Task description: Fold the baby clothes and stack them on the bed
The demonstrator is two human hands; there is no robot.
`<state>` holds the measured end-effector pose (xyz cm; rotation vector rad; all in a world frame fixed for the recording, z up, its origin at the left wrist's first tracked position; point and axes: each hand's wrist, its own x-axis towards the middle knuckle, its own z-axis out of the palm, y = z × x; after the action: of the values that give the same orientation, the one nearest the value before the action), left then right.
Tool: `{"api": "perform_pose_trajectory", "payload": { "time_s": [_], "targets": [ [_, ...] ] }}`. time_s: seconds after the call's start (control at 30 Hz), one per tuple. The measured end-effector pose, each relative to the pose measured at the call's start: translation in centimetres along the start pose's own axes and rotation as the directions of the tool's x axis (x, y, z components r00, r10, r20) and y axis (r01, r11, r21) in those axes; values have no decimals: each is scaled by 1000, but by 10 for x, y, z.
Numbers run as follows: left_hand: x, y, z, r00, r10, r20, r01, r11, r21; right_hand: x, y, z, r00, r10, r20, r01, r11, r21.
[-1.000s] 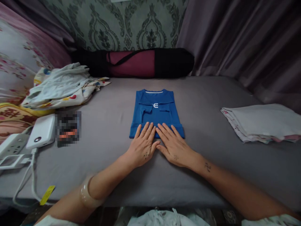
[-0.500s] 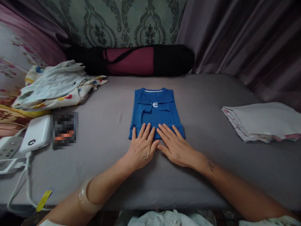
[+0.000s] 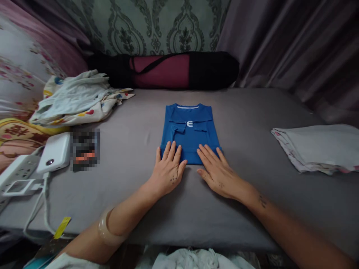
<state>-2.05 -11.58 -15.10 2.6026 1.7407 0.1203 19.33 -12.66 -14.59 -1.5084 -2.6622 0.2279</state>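
Observation:
A blue shirt [image 3: 192, 138] lies on the grey sheet with its sides and sleeves folded inward, the white-edged collar at the far end. Its near edge is turned up into a flat band. My left hand [image 3: 168, 168] rests flat on the left part of that band, fingers spread. On the band's right part lies my right hand [image 3: 217, 168], palm down with fingers stretched out. Bare blue cloth shows between the two hands. Neither hand grips anything.
A black and maroon bag [image 3: 161, 71] lies along the patterned wall. Rumpled clothes [image 3: 73, 97] are heaped at the far left. Nearer stand a white power bank [image 3: 54, 153] and a power strip [image 3: 21, 172] with cables. Folded white cloth [image 3: 319, 145] lies at right.
My hands have moved apart along the folded band, from nearly touching thumbs to a clear gap. The camera view has shifted slightly left.

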Motion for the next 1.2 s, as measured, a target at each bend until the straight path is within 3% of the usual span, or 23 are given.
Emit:
{"api": "perform_pose_trajectory", "payload": {
  "time_s": [0.13, 0.3, 0.4, 0.57, 0.73, 0.97, 1.1, 1.2],
  "targets": [
    [4, -7, -1, 995, -94, 26, 94, 996, -3, -2, 8, 7, 998, 41, -47, -43, 998, -36],
    [5, -9, 5, 995, -86, 58, 87, 996, -28, -1, 11, 14, 998, 24, -64, -26, 999, -32],
    [4, -13, 8, 995, -95, 11, 95, 995, -39, -1, 12, 12, 996, 32, -85, -33, 999, -13],
    [3, -26, 13, 987, -123, -104, 119, 992, -45, -4, 21, 10, 982, 153, -114, -156, 987, -20],
    [2, -30, 15, 995, -89, -34, 89, 996, -8, -4, 27, 13, 983, 174, -67, -176, 984, -26],
    [3, -29, 3, 994, -87, 64, 89, 996, -21, -4, 27, 11, 981, 175, -85, -175, 985, 5],
    [5, -38, -7, 998, -46, 41, 50, 992, -112, -5, 28, 12, 979, 179, -99, -178, 984, 18],
    [7, -44, -14, 993, 90, -74, -101, 982, -162, -5, 28, 11, 979, 171, -108, -169, 985, 33]
  ]
}}
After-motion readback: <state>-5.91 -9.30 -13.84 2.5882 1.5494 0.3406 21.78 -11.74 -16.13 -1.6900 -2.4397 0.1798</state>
